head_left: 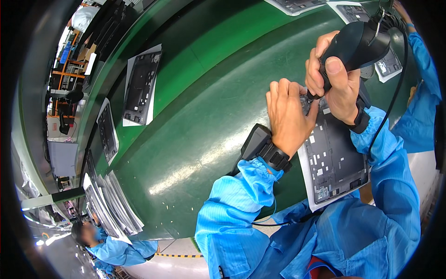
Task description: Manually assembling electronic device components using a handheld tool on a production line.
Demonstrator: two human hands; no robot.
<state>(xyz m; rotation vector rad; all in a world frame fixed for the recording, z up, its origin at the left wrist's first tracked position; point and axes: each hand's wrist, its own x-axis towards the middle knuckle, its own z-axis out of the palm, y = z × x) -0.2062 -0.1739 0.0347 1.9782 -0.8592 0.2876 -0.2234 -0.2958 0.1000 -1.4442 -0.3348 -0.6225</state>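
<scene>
My right hand is wrapped round a black electric screwdriver, tilted with its tip down at the far end of a black tablet housing. The housing lies on a white sheet right in front of me, with small white pieces scattered over its inside. My left hand is closed at the far left corner of the housing, thumb beside the screwdriver's tip. The fingers hide that corner, so the exact contact point of the tip cannot be made out.
A metal hook and a black cable attach to the screwdriver. More housings on white sheets lie across the green bench. Stacked sheets stand at the left end. People in blue work at right and far left.
</scene>
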